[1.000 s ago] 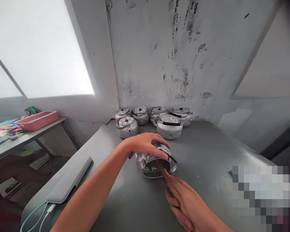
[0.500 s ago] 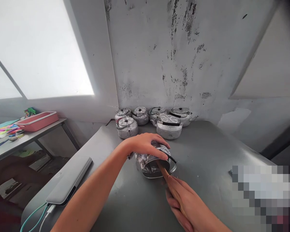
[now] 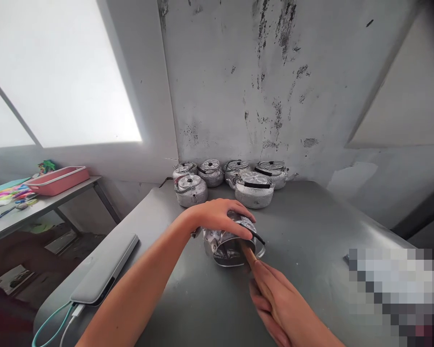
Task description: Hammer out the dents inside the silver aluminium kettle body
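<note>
Wooden stick (image 3: 250, 257) shifted rightward | kettle (image 3: 222, 236) under left hand (image 3: 220, 215)

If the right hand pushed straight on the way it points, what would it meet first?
Likely the tipped kettle: the right hand points at its open mouth. The wooden stick it holds reaches inside, so the stick's hidden end may touch the kettle first; depth is unclear.

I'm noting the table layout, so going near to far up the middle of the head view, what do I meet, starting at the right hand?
Right hand → open kettle → front pair of kettles → back row of four kettles → scuffed wall.
</note>
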Available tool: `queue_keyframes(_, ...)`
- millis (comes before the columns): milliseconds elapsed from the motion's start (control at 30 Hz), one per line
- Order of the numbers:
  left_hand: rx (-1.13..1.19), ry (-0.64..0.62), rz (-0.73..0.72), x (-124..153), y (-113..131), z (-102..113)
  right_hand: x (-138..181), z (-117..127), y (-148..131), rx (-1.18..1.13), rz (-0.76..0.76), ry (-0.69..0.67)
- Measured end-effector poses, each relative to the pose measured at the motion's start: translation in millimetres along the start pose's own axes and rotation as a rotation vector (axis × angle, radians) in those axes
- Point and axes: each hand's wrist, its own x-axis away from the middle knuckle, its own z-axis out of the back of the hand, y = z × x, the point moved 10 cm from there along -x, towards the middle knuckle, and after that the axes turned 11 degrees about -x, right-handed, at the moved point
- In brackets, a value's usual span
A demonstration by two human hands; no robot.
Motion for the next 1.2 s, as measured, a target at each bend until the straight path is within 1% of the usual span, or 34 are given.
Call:
queue_keyframes(100,-0.001,0.004,-0.004,0,1,0,0,0,2,0.026,-0.031,0.006)
queue_keyframes(167,0.000,0.007,-0.008,0,1,0,0,1,0,0.028,-0.007,0.019)
queue_keyframes(300,-0.001,0.009,-0.006,0,-1,0,4,1,-5,0.156,0.018,0.032)
queue_keyframes(400,0.000,0.007,-0.008,0,-1,0,10,2,-15,0.224,0.063,0.064)
queue_keyframes(500,0.001,0.008,-0.011,0,0,0,14,2,-25,0.309,0.102,0.061)
queue_keyframes(567,0.000,0.011,-0.009,0,0,0,15,2,-33,0.402,0.154,0.040)
queue_keyframes(667,-0.001,0.015,-0.003,0,-1,0,18,1,-48,0.567,0.302,-0.003)
queue_keyframes(733,-0.003,0.016,0.000,-1,-1,0,21,3,-55,0.679,0.363,-0.004)
queue_keyframes(833,-0.005,0.017,0.003,0,-1,1,24,6,-58,0.843,0.374,0.003)
queue_keyframes(933,-0.003,0.010,0.009,1,-1,0,28,1,-59,1.032,0.422,-0.018)
queue_keyframes(1033,0.000,0.008,0.004,1,1,0,27,2,-55,1.228,0.434,0.023)
queue_keyframes(1100,0.000,0.017,-0.001,0,2,1,27,3,-53,1.247,0.454,0.048)
queue_keyframes(1200,-0.003,0.018,-0.005,0,3,1,28,2,-55,1.132,0.505,0.055)
